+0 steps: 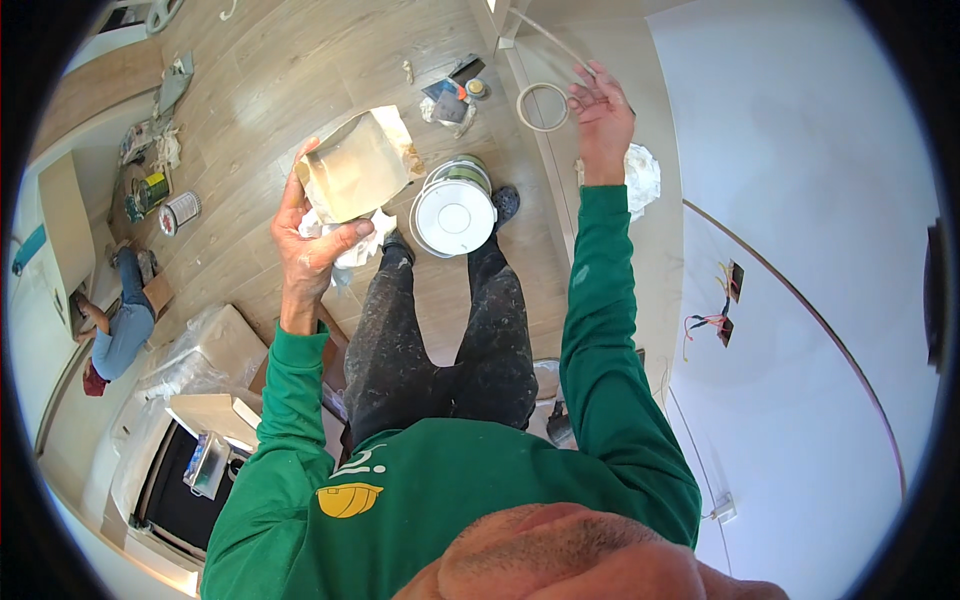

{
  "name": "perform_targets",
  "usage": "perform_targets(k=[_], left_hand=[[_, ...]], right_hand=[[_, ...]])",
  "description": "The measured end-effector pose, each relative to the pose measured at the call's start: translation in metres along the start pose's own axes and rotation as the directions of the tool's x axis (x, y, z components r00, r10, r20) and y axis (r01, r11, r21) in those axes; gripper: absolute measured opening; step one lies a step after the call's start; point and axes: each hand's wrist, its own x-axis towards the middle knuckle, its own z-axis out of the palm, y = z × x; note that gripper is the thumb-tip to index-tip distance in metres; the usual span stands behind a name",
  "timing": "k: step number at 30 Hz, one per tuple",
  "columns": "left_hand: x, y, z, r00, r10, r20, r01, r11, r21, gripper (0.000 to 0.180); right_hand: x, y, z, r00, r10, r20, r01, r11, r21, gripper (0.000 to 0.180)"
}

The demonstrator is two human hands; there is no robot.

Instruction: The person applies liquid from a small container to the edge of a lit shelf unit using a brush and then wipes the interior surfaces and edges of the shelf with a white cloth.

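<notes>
My left hand point(308, 245) is closed around a cream, open-topped plastic container point(360, 172) with dried smears on its walls. A crumpled white rag or paper point(352, 245) is bunched under it, by my thumb. Out to the right, my right hand point(602, 112) is raised with its fingers bent. At its fingertips ends a thin pale strip point(552, 38) that runs up to a white post. A roll of masking tape point(543, 107) is right beside these fingers; whether it hangs from them cannot be made out.
A lidded white bucket point(455, 215) stands between my feet. Small tools point(450, 100) lie on the wood floor beyond it. Paint cans point(180, 213) stand at left, near a crouching person point(125, 325). Loose wires point(715, 318) stick out of the right wall. Plastic-wrapped furniture point(205, 355) is at lower left.
</notes>
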Motion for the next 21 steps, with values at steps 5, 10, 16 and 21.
perform_targets(k=[5, 10, 16, 21], left_hand=[[-0.001, -0.001, -0.001, 1.0, -0.003, 0.011, 0.003, 1.0, -0.005, 0.096], [0.001, -0.004, -0.005, 1.0, -0.016, 0.003, 0.016, 1.0, -0.012, 0.097], [0.002, -0.002, -0.006, 1.0, -0.013, 0.005, 0.013, 1.0, -0.018, 0.096], [0.005, 0.0, -0.004, 1.0, -0.003, 0.014, 0.003, 1.0, 0.003, 0.095]], right_hand=[[0.015, 0.025, -0.012, 0.995, 0.033, -0.097, -0.038, 0.998, -0.042, 0.034], [0.033, 0.045, -0.024, 0.992, 0.075, -0.102, -0.084, 0.993, -0.084, 0.036], [0.042, 0.058, -0.023, 0.977, 0.094, -0.189, -0.128, 0.976, -0.178, 0.035], [0.025, 0.035, -0.01, 0.988, 0.059, -0.14, -0.074, 0.992, -0.105, 0.034]])
